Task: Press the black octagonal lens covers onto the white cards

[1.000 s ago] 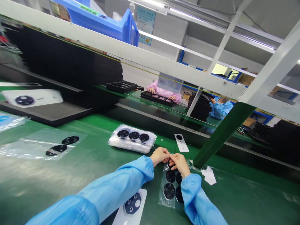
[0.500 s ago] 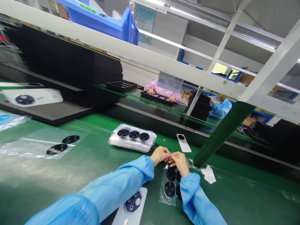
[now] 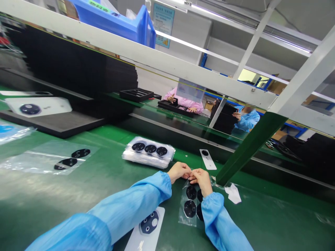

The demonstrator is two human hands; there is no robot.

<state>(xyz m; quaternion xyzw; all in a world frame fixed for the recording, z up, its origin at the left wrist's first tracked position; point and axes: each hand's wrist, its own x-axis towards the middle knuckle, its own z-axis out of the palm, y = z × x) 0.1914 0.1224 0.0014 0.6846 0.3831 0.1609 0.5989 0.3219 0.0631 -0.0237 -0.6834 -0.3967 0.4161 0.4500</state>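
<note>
My left hand (image 3: 179, 172) and my right hand (image 3: 201, 180) meet fingertip to fingertip, both pinched closed at the top edge of a clear plastic sheet. Exactly what sits between the fingertips is too small to make out. Below them hangs or lies the clear sheet (image 3: 187, 220), bearing several round black stickers (image 3: 190, 208), partly covered by my right hand and sleeve. Under my left forearm, a white phone-shaped panel (image 3: 148, 237) with a dark camera patch lies on the green table.
A stack of clear sheets (image 3: 146, 157) with black discs lies beyond my left hand. Further off are a small white panel (image 3: 208, 160), a crumpled white paper (image 3: 232, 194), a green post (image 3: 251, 150), a black foam board (image 3: 62, 125) and a clear bag (image 3: 34, 164). Two people work across the bench.
My hands stay pinched together with hardly any movement. The view has shifted slightly. Across the bench, one person's hand has lifted from a black tray.
</note>
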